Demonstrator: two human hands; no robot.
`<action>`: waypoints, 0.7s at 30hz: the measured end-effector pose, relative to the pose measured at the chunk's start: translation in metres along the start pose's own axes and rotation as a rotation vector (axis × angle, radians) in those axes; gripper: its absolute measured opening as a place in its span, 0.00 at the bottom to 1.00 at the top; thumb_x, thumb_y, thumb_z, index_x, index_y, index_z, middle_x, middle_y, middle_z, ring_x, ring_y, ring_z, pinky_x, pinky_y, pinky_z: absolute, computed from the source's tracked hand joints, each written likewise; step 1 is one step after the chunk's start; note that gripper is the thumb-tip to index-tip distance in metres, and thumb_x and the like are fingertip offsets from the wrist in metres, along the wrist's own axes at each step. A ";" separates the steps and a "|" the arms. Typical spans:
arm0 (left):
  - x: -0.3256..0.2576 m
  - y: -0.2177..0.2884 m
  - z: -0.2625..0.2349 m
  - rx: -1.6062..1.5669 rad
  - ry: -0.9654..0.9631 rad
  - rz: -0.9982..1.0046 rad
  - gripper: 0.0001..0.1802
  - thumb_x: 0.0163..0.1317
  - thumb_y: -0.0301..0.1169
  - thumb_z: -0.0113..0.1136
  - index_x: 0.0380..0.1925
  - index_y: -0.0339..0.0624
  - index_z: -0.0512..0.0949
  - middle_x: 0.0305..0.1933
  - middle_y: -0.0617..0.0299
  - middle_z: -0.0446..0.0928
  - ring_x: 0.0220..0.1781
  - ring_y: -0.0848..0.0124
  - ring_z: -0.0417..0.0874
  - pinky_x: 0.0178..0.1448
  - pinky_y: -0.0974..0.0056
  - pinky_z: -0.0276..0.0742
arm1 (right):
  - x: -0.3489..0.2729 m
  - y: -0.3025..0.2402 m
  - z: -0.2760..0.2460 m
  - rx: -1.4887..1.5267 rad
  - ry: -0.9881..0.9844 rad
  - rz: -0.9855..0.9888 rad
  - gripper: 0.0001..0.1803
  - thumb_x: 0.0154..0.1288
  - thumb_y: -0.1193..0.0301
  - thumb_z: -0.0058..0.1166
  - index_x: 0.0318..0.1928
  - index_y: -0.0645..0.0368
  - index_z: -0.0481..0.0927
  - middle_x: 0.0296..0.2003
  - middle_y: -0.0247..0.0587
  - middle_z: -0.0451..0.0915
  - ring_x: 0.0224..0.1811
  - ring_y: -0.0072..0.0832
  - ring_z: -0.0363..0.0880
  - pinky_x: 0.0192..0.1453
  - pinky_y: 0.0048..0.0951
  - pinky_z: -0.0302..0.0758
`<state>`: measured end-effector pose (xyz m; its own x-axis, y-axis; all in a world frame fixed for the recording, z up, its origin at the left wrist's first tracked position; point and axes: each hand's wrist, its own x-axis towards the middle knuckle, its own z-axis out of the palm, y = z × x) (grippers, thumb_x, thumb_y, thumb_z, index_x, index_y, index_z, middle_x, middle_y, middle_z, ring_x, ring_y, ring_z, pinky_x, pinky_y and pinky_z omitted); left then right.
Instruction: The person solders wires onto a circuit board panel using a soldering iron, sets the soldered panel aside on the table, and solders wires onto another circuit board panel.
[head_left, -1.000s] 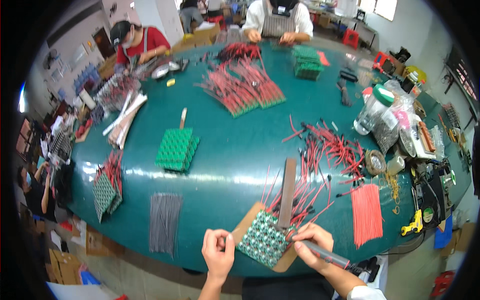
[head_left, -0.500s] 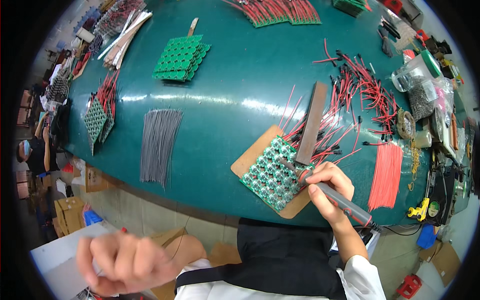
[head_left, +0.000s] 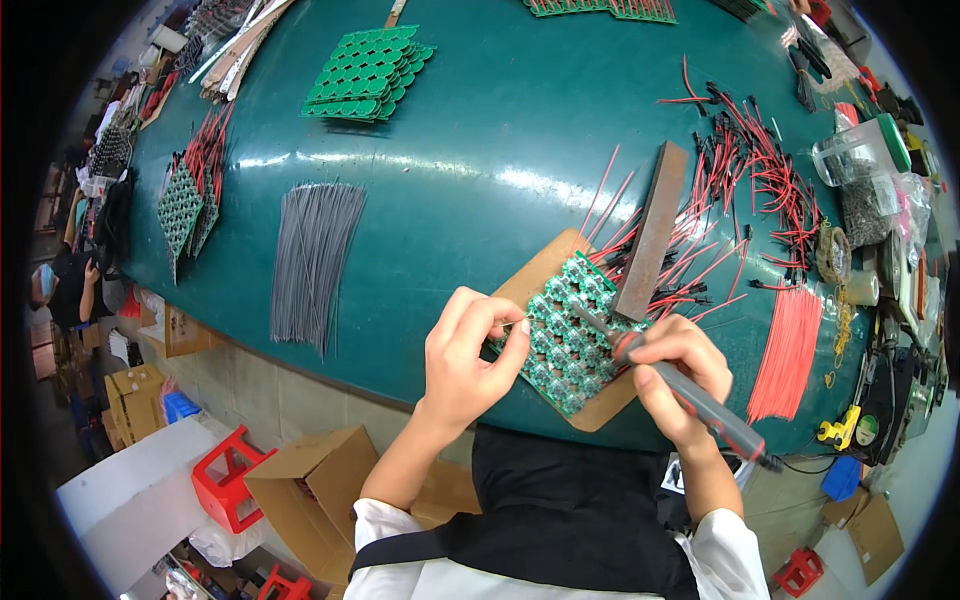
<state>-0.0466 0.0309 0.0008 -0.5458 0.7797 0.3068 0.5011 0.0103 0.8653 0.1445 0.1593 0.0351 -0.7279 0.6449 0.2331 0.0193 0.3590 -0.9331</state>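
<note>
A green circuit board panel lies on a brown board at the near edge of the teal table. My right hand grips a grey soldering iron like a pen, its tip on the panel. My left hand pinches a thin wire at the panel's left edge. A dark flat bar rests across red wires just beyond the panel.
A bundle of grey wires lies left of the panel. Red wire bundle lies to the right, loose red-black wires behind. Stacked green panels sit farther back. Cardboard boxes and red stools stand below the table edge.
My left hand has come up from below the table to the panel's left edge, now pinching a thin wire. The view has tilted down and closer. The right hand stays on the iron.
</note>
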 end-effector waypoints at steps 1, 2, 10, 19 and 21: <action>-0.001 -0.001 0.000 0.023 0.002 0.005 0.06 0.54 0.17 0.66 0.31 0.36 0.79 0.32 0.63 0.72 0.27 0.79 0.69 0.29 0.73 0.66 | -0.002 -0.001 0.001 0.032 0.052 -0.052 0.07 0.52 0.81 0.60 0.35 0.64 0.80 0.28 0.41 0.78 0.27 0.27 0.75 0.30 0.25 0.69; -0.002 -0.002 0.001 0.048 0.007 0.010 0.07 0.53 0.17 0.66 0.31 0.36 0.79 0.31 0.63 0.73 0.27 0.78 0.70 0.30 0.72 0.67 | -0.004 -0.002 0.003 0.081 0.104 -0.112 0.07 0.52 0.81 0.59 0.34 0.64 0.80 0.28 0.41 0.78 0.28 0.28 0.76 0.31 0.26 0.71; -0.008 -0.008 0.003 0.042 0.032 0.018 0.07 0.51 0.17 0.67 0.29 0.37 0.79 0.29 0.63 0.73 0.27 0.76 0.70 0.30 0.71 0.69 | -0.015 -0.005 0.023 -0.132 0.074 -0.196 0.10 0.49 0.80 0.62 0.34 0.65 0.81 0.24 0.42 0.79 0.24 0.31 0.79 0.29 0.26 0.74; -0.007 -0.009 0.006 0.136 0.020 0.105 0.08 0.49 0.18 0.69 0.29 0.39 0.80 0.26 0.65 0.73 0.24 0.77 0.70 0.26 0.70 0.67 | -0.011 -0.010 0.032 -0.156 0.090 -0.185 0.10 0.48 0.81 0.63 0.35 0.64 0.81 0.24 0.42 0.78 0.24 0.33 0.79 0.30 0.28 0.75; -0.008 -0.008 0.007 0.156 0.021 0.104 0.08 0.49 0.18 0.69 0.29 0.39 0.80 0.26 0.65 0.73 0.23 0.78 0.70 0.24 0.70 0.66 | -0.009 -0.012 0.031 -0.175 0.056 -0.176 0.10 0.48 0.81 0.63 0.34 0.64 0.81 0.25 0.42 0.78 0.25 0.33 0.79 0.31 0.29 0.75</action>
<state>-0.0420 0.0291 -0.0111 -0.4990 0.7682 0.4010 0.6528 0.0289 0.7570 0.1293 0.1284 0.0354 -0.6912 0.5969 0.4074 0.0177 0.5775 -0.8162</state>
